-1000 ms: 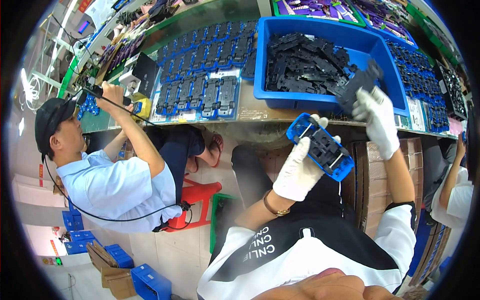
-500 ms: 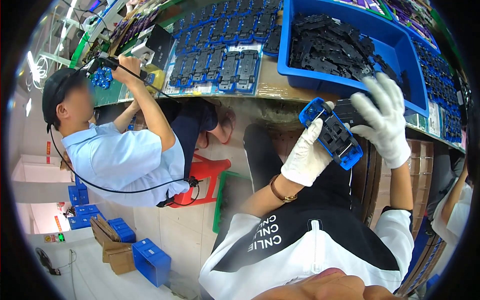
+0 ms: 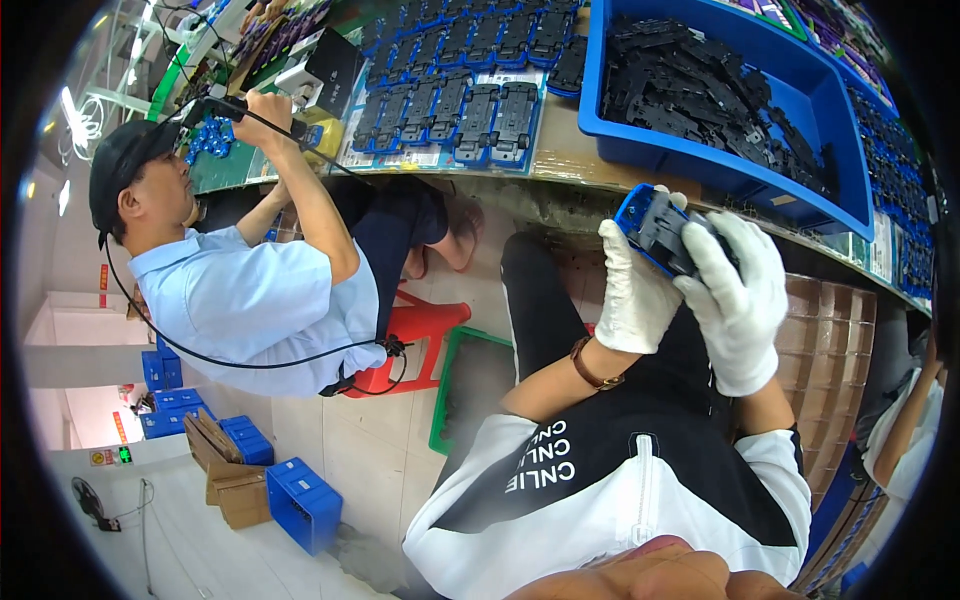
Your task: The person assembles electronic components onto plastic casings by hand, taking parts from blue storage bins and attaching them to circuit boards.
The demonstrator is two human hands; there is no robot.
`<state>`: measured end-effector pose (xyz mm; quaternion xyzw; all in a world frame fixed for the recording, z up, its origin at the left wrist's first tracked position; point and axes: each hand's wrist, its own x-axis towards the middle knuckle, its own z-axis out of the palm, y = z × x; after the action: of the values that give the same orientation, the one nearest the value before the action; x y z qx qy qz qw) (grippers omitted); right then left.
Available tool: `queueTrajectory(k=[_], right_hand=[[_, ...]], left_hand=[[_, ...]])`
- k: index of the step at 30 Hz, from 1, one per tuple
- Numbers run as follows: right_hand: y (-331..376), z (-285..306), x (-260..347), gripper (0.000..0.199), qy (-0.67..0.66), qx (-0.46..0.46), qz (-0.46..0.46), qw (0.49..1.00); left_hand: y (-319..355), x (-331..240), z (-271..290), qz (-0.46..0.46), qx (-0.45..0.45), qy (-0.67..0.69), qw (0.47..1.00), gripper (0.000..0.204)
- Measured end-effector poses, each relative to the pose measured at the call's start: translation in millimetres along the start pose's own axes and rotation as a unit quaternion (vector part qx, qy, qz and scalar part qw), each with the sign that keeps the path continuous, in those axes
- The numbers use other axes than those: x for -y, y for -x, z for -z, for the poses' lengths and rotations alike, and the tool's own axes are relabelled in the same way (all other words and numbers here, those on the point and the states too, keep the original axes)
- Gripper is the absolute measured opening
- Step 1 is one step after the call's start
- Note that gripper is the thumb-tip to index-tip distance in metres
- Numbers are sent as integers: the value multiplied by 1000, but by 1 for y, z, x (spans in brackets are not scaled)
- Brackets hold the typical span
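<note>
Both my hands wear white gloves and meet over a blue toy car body [image 3: 628,209], held above my lap near the table edge. My left hand [image 3: 638,295] is closed around it from below, thumb along its near side. My right hand [image 3: 738,295] lies over the upturned underside, its fingers bent on a black plastic chassis plate [image 3: 662,228]. This plate lies against the car's underside and hides the axles; whether it sits fully in place cannot be seen. The right-hand end of the car is covered by my fingers.
Beyond my hands, a blue bin [image 3: 720,160] holds a heap of black chassis plates [image 3: 690,90]. Rows of blue-and-black car undersides [image 3: 480,120] lie left of it on the table. A co-worker [image 3: 240,290] sits at left on a red stool [image 3: 430,325], handling a cabled tool.
My right hand has come down from its spread, raised position onto the car. The black plate now covers the underside where axles showed. The car has tilted.
</note>
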<state>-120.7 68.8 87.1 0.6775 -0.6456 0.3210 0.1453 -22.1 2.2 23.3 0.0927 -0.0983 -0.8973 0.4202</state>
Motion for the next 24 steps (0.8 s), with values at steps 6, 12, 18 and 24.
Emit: queueTrajectory(k=[6, 12, 18, 24], right_hand=[[8, -24, 8, 46, 63, 7, -32, 997], [15, -21, -8, 42, -171, 31, -107, 979], [21, -26, -5, 59, -108, 18, -131, 985], [29, -35, -3, 57, -20, 5, -70, 997]], left_hand=[[4, 8, 0, -50, 15, -87, 995, 48], [-6, -5, 0, -73, -98, -75, 990, 37], [-12, -13, 9, -108, -56, -48, 991, 37], [-12, -12, 10, -96, -94, -89, 987, 33]])
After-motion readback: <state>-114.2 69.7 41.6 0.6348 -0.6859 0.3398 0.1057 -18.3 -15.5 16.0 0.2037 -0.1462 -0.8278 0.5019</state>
